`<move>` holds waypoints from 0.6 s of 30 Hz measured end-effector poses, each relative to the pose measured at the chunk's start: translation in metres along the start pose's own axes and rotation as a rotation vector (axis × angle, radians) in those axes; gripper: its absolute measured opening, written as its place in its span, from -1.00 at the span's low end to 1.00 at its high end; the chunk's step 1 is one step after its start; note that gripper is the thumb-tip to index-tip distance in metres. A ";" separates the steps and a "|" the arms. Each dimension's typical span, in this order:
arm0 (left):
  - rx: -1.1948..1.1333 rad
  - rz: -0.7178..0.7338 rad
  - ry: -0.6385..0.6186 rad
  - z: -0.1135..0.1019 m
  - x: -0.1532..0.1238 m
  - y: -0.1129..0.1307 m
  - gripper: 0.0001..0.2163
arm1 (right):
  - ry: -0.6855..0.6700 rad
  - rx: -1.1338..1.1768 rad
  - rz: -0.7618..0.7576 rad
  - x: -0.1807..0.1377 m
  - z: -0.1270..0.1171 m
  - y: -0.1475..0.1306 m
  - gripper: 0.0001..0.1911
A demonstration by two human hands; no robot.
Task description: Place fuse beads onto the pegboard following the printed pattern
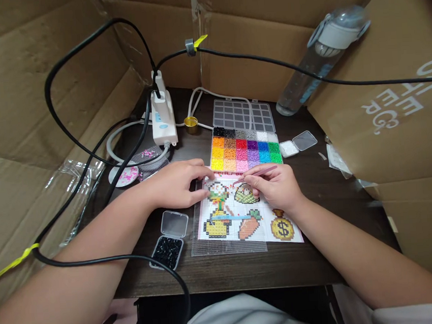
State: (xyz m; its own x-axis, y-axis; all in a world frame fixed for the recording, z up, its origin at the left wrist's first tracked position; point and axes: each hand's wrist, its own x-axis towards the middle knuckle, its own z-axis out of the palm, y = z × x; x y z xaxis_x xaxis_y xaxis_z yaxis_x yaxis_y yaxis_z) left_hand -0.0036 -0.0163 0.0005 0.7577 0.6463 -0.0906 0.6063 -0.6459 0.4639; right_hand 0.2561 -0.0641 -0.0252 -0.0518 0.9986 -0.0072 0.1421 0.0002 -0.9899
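My right hand (277, 185) pinches pink tweezers (256, 174), whose tip points left over a clear pegboard (229, 247) lying on a printed pattern sheet (264, 218). The sheet shows a figure, a carrot and a money bag. My left hand (176, 184) rests curled on the pegboard's top left corner, fingers pressed on its edge. Just behind both hands stands an open bead case (245, 150) with many coloured compartments.
A small open box of black beads (167, 252) sits front left, a small box of white beads (289, 148) at the right. Black cables (97, 261) loop over the dark table (245, 268). A white power strip (163, 114), bottle (316, 61) and cardboard walls (401, 119) surround it.
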 end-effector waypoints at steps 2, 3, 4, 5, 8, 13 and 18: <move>0.003 -0.005 0.000 0.000 0.000 0.000 -0.64 | 0.007 0.003 0.007 0.000 0.000 -0.001 -0.85; 0.004 -0.006 0.002 0.000 0.000 0.000 -0.64 | 0.004 0.003 0.009 0.000 -0.001 -0.002 -0.85; 0.005 -0.006 0.003 0.000 0.000 0.000 -0.64 | 0.001 0.005 0.011 0.000 -0.001 -0.003 -0.84; 0.005 -0.004 0.004 0.000 0.000 0.000 -0.64 | -0.003 0.010 0.013 0.000 -0.002 -0.004 -0.84; 0.006 -0.002 0.004 -0.001 0.000 0.000 -0.63 | 0.001 0.044 -0.002 -0.001 0.001 -0.008 -0.82; 0.011 -0.001 0.003 -0.001 0.000 0.002 -0.62 | -0.039 0.089 0.001 -0.004 0.019 -0.016 -0.82; 0.012 0.005 0.014 0.000 0.000 0.003 -0.65 | -0.124 0.077 0.030 -0.007 0.035 -0.015 -0.83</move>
State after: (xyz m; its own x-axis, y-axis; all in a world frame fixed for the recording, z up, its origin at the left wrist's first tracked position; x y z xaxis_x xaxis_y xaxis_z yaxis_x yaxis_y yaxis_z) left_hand -0.0015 -0.0181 0.0025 0.7569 0.6491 -0.0757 0.6057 -0.6535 0.4540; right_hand 0.2196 -0.0728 -0.0157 -0.1712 0.9840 -0.0498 0.0697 -0.0383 -0.9968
